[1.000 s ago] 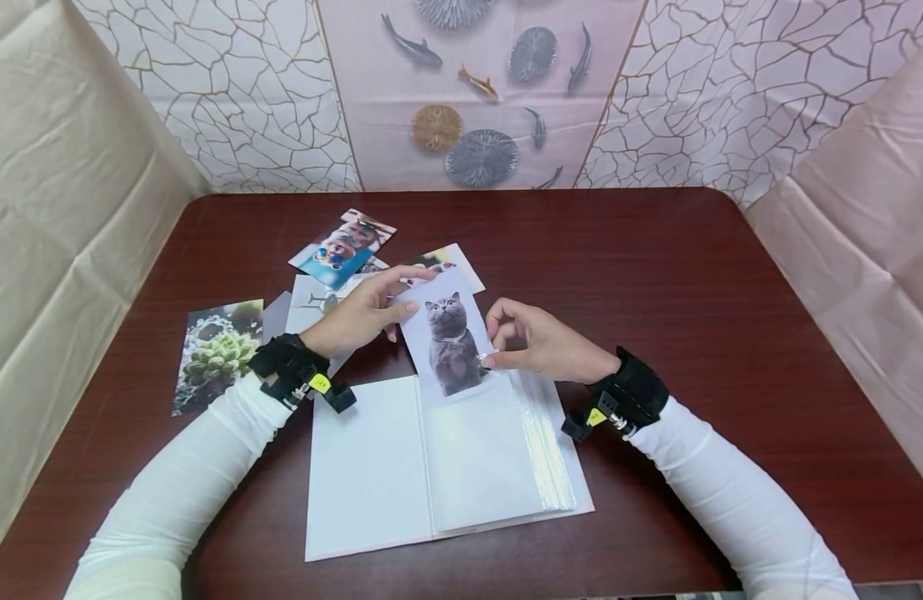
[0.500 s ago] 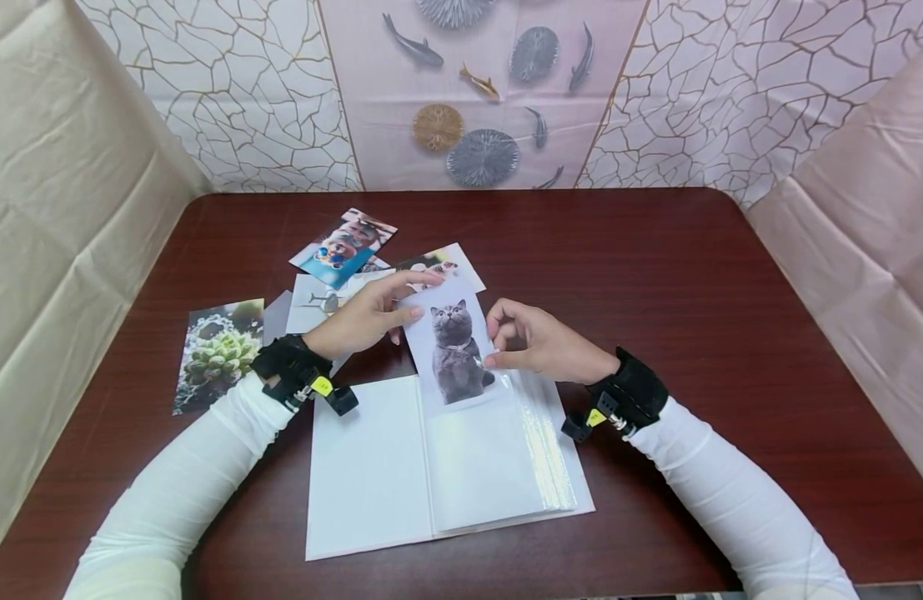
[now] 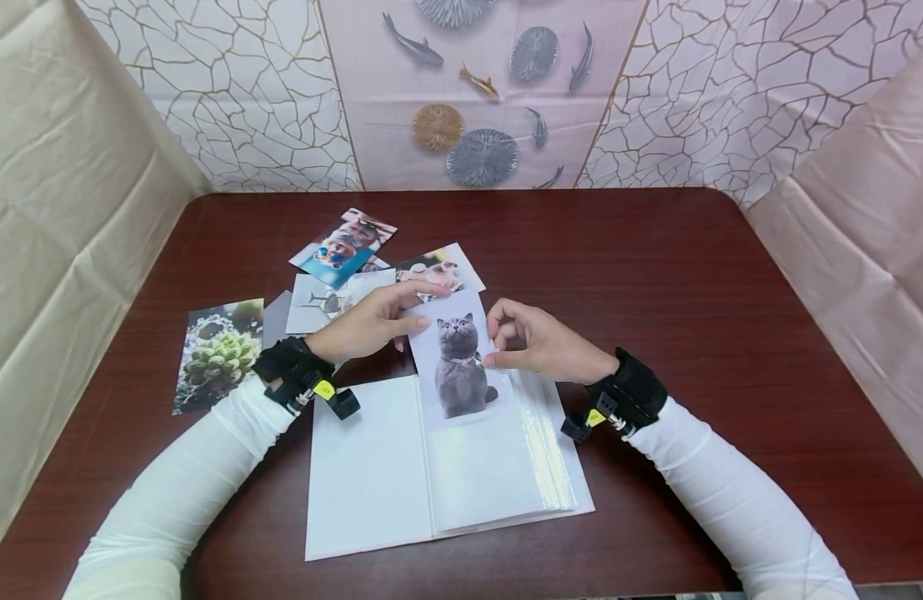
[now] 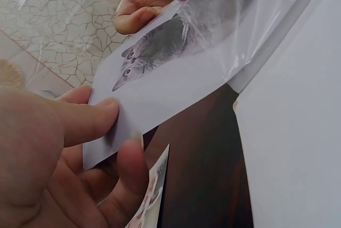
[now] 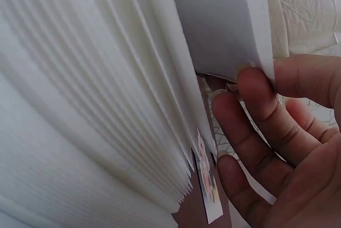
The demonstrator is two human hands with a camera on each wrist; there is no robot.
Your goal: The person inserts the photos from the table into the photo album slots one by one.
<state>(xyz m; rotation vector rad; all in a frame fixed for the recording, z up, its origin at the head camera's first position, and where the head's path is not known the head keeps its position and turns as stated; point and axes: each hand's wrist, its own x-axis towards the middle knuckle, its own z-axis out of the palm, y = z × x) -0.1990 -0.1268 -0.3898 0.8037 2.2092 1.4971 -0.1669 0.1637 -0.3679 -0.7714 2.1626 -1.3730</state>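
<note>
A cat photo (image 3: pixel 461 367), a grey cat on white, lies partly inside a clear sleeve of the open photo album (image 3: pixel 367 467). My left hand (image 3: pixel 374 321) pinches the photo by its upper left corner, thumb on top, as the left wrist view shows. The cat's lower body (image 4: pixel 224 15) sits under shiny film there. On the other side, my right hand (image 3: pixel 539 337) pinches the upper edge of the album sleeve (image 5: pixel 256 20) between thumb and fingers. In the right wrist view, the album's many pages (image 5: pixel 106 105) fan out beside that hand.
Loose photos lie beyond and left of the album: a succulent photo (image 3: pixel 217 354), a blue-toned photo (image 3: pixel 341 250), a white photo (image 3: pixel 307 304) and one partly behind the left hand (image 3: pixel 461 262). The dark wooden table (image 3: pixel 694 333) extends to the right.
My left hand has moved slightly right and toward the album, and the cat photo has slid lower into the sleeve. The right hand has stayed in place.
</note>
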